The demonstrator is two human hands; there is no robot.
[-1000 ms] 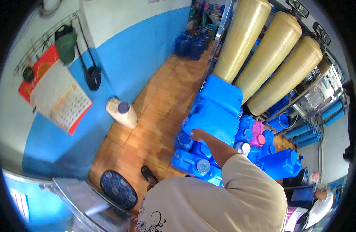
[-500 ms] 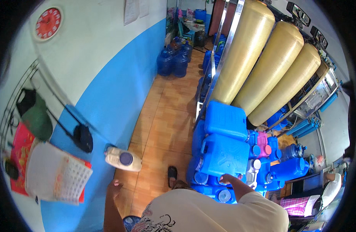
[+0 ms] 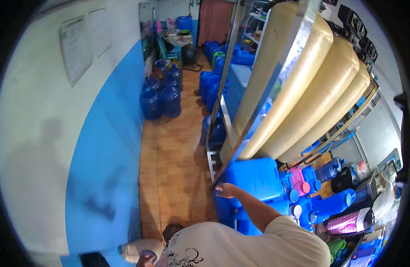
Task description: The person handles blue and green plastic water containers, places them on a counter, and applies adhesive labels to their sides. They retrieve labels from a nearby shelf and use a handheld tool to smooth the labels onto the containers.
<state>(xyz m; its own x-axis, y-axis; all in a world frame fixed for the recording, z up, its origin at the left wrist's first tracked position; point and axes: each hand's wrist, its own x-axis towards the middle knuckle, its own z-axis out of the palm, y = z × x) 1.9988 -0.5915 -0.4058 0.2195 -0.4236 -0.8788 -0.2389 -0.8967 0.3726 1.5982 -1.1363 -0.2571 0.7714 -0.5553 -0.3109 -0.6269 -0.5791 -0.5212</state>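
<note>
At the lower edge, my left hand (image 3: 146, 260) overlaps a beige jug (image 3: 133, 249) with a dark round cap, beside the wall. The hand is partly cut off, and I cannot make out whether its fingers grip the jug. My right arm reaches forward over stacked blue jerrycans. My right hand (image 3: 226, 190), loosely bent with nothing visible in it, is at the left edge of a large blue jerrycan (image 3: 254, 178) and close to the foot of a metal frame (image 3: 258, 120). Whether it touches either is unclear.
Tall gold cylindrical tanks (image 3: 303, 89) stand behind the frame. Blue round water bottles (image 3: 160, 102) line the left wall ahead. A tiled floor (image 3: 176, 155) runs between wall and frame. Pink (image 3: 299, 179) and blue jugs crowd the right; another person (image 3: 354, 220) is at far right.
My view has moved forward along the wall, leaving the clock and calendar out of sight. The beige jug is now at the lower edge by my left hand. My right hand has reached farther forward.
</note>
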